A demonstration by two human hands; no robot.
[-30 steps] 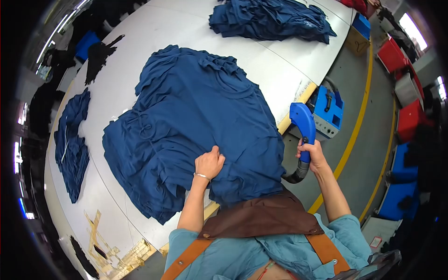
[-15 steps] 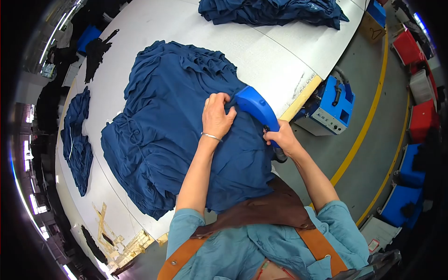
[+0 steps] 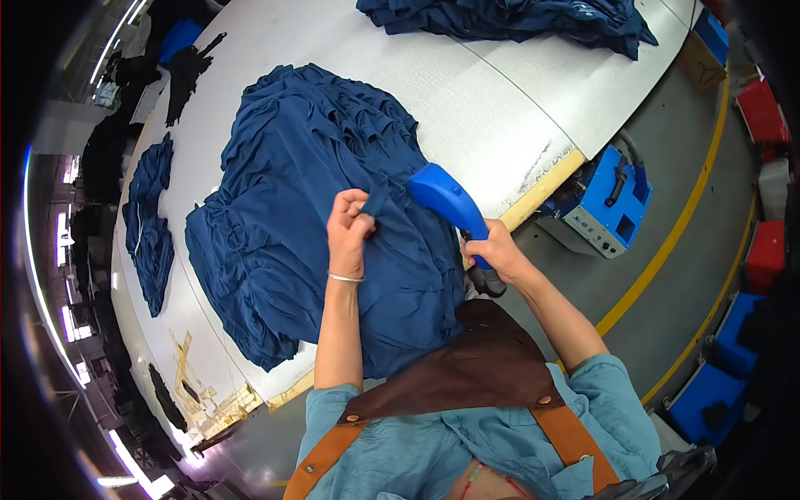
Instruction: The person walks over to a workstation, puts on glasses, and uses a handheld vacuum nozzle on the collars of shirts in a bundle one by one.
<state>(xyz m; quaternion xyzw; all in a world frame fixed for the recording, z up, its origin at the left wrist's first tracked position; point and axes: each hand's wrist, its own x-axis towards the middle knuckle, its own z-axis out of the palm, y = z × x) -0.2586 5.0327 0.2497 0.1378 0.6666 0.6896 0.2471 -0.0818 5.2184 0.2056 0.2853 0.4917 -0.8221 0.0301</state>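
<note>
Head view. The pile of navy garments [image 3: 283,167] lies on the white table [image 3: 492,92], nearest the wearer, its front edge by the brown apron [image 3: 467,358]. The left hand [image 3: 347,242] is over its middle, fingers curled, thumb and fingertips appearing to pinch a raised fold; this probably keeps the cloth taut beside the tool. The right hand [image 3: 497,253] is wrapped around the grip of the blue handheld nozzle [image 3: 450,202], whose broad head rests on or just above the pile's right side; the exact contact cannot be told. Such a grip presumably steadies the head while letting the grey hose [image 3: 488,282] hang off the table edge. The blue machine [image 3: 608,200] stands beside the table, perhaps so placed to be within easy reach. A second navy heap [image 3: 508,18] lies at the far edge, and a narrow navy bundle [image 3: 148,225] with a pale cord lies to the left.

Lettering: small characters on the machine's panel are illegible, as are pale marks on the far heap. The carton [image 3: 702,68] bears a dark hanger-like mark; no brand can be read.
</note>
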